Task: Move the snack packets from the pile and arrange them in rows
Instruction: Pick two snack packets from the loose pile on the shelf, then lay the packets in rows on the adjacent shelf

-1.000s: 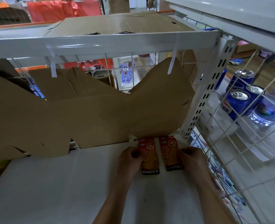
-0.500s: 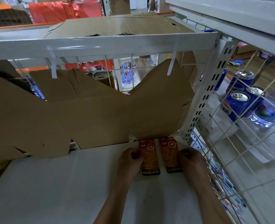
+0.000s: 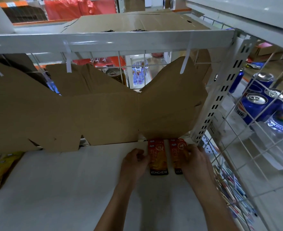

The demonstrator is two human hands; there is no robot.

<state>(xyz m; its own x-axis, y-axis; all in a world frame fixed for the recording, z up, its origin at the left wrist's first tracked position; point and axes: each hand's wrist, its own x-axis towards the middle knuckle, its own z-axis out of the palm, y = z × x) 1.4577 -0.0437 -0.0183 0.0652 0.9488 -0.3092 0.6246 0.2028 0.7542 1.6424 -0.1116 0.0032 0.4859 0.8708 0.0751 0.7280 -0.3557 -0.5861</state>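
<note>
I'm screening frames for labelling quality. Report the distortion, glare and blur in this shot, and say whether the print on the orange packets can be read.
Head view: wide-angle bending bows the shelf beam, with glare streaks on its paint. KONCHEW reads clearly on the left packet; the right hand covers most of that word on the right packet. The blue cans at the edge look soft.

Glossy packets (image 3: 158, 157) on a matt shelf (image 3: 70, 189) (brown cardboard (image 3: 95, 117) behind).

two packets (image 3: 159, 157) side by side on shelf (image 3: 70, 189) | cardboard (image 3: 95, 117) behind | cans (image 3: 254, 107) right
</note>
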